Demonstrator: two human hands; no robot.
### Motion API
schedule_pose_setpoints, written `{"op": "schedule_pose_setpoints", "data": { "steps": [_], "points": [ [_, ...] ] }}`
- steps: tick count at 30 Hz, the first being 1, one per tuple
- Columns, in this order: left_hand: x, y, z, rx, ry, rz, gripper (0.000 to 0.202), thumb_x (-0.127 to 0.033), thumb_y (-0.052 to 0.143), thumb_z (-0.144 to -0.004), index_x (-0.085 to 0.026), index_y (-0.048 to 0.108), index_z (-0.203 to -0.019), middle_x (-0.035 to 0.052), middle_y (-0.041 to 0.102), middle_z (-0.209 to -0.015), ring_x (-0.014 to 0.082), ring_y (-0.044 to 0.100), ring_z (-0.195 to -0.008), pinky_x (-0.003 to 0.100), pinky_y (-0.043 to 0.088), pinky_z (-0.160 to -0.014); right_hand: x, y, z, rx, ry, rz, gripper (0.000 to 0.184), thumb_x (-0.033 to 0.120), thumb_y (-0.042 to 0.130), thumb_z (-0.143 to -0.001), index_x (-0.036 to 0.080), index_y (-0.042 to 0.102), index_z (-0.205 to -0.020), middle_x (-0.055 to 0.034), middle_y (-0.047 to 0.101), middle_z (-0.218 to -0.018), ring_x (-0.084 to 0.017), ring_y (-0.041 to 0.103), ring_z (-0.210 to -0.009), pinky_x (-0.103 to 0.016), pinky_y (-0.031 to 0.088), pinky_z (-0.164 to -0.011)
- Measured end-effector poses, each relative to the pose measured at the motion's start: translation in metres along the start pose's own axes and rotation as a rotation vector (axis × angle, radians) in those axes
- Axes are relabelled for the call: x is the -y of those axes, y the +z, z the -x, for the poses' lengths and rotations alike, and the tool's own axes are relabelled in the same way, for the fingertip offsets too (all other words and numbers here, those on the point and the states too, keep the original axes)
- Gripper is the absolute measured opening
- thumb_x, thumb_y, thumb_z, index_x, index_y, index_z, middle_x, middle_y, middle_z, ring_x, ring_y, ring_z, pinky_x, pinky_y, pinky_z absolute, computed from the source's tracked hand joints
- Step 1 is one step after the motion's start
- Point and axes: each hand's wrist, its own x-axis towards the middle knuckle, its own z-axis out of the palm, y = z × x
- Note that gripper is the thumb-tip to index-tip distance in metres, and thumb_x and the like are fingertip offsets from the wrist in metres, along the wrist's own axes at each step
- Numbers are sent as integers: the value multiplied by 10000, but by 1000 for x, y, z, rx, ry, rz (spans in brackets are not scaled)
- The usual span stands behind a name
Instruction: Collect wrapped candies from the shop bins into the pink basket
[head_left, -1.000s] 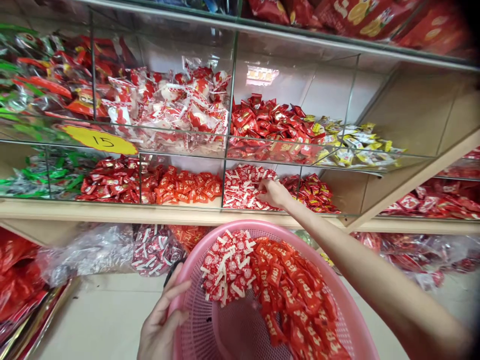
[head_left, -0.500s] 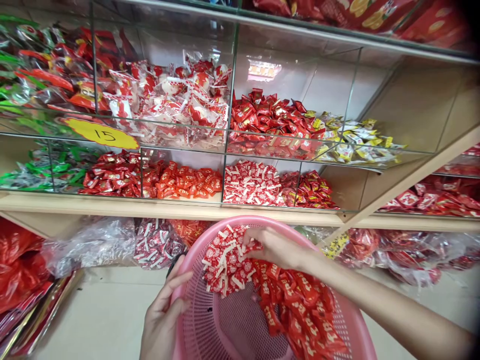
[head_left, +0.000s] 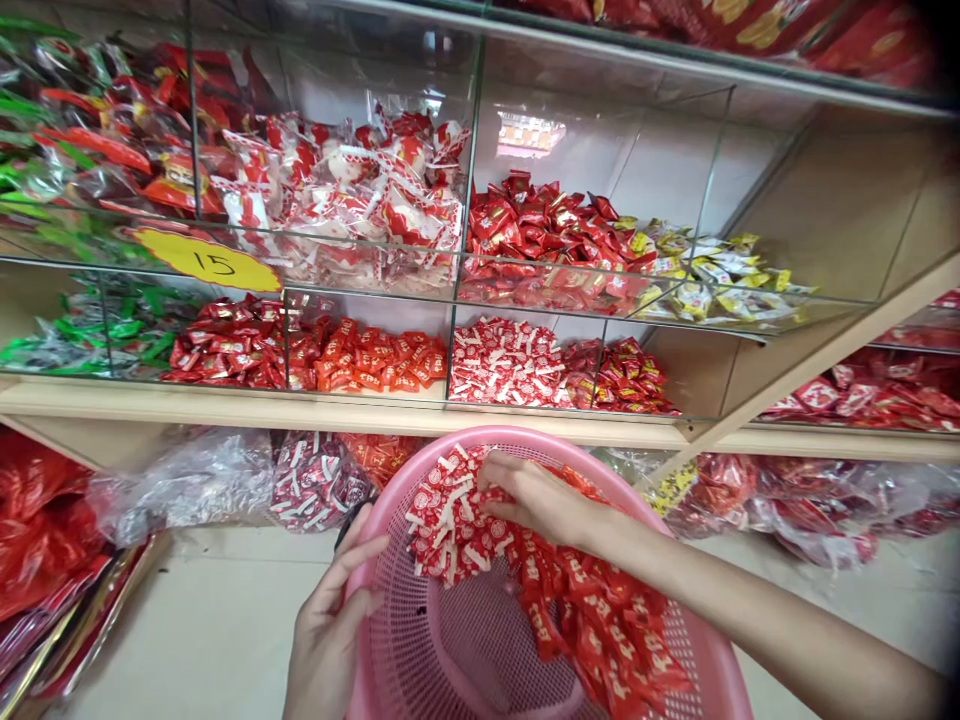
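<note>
My left hand (head_left: 330, 640) grips the rim of the pink basket (head_left: 420, 650), which sits low in front of the candy shelf (head_left: 187, 408). My right hand (head_left: 536, 495) lies with bent fingers on the red-and-white candies (head_left: 450, 525) at the far side of the basket, and I cannot tell if it holds any. Red candies (head_left: 600, 620) are heaped just beside them on the right.
</note>
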Motion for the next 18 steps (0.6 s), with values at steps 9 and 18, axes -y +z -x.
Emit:
{"op": "schedule_pose_setpoints", "data": {
  "steps": [9,18],
  "points": [
    [3,-2,0,19,26,8,281,-170,591,-667,-262,709,-904,-4,474,-1391,220,350,-1314,351,214,-1092,15,10,32,30,183,-217,155,320,548,-853,203,646,-885,-31,638,-845,-165,573,-778,-270,394,-684],
    [3,0,-1,6,6,20,278,-180,605,-658,-281,714,-893,-22,508,-1361,202,355,-1312,325,232,-1084,34,24,35,135,57,-139,206,180,432,-902,155,634,-872,-48,621,-850,-126,546,-731,-238,379,-624]
  ]
}}
